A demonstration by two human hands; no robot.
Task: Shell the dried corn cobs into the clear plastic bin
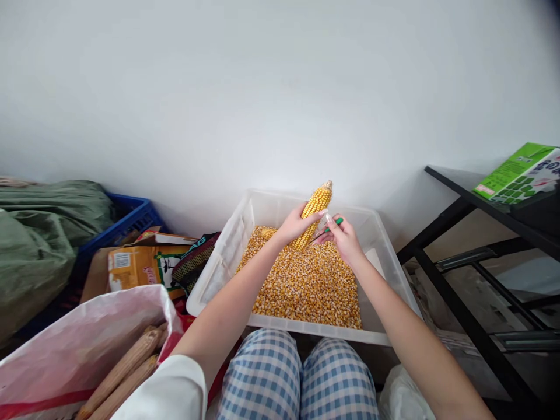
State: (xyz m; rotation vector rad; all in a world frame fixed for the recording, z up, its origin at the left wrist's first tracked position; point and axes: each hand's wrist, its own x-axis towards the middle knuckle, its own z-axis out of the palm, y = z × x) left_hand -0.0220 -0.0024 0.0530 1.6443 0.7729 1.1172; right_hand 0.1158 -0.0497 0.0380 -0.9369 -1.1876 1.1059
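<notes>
My left hand (298, 224) is wrapped round an ear of dried corn (318, 201), tilted with its pale tip up and to the right. In my right hand (343, 236) is a small screwdriver-like tool with a green handle (335, 223); its thin dark shaft points down-left at the lower part of the cob. Both hands are above a translucent plastic bin (324, 329) filled with loose yellow corn kernels (306, 291). Another ear of corn (268, 233) lies on the kernels at the back left, partly behind my left wrist.
On the left, a white and red sack (87, 344) holds bare cobs (126, 367). Beyond it are cardboard packaging (135, 265) and a blue crate (131, 216) under green cloth (52, 227). A black metal frame (464, 291) stands right, bearing a green box (516, 175). A white wall rises behind.
</notes>
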